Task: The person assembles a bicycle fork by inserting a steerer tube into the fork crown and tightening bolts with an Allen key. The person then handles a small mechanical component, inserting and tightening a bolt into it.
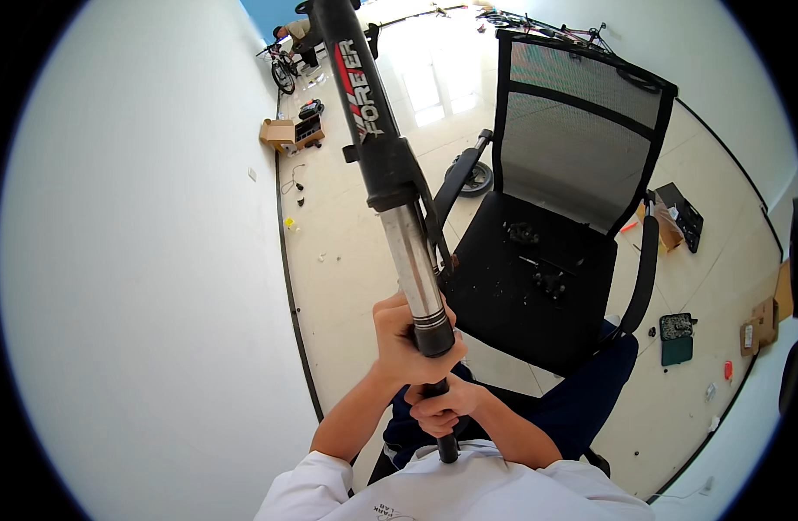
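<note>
A bicycle suspension fork (364, 113) slants up and away from my chest, with a black lower leg, a silver inner tube and a black tube at the near end. It looks edge-on, so its other side is mostly hidden. My left hand (403, 343) is closed around it just below the silver tube. Lower down, close to my shirt, my right hand (444, 406) wraps its fingers round the thin black tube. Right of the fork stands a black office chair (520, 304) with a mesh back. Small dark parts (551, 282) and crumbs lie on its seat.
A white wall (155, 260) runs along the left. On the tiled floor lie an open cardboard box (279, 135), a small wheel (475, 178), a black case (681, 217) and a green case (677, 352). Far back, another person (301, 36) bends beside a bicycle (282, 71).
</note>
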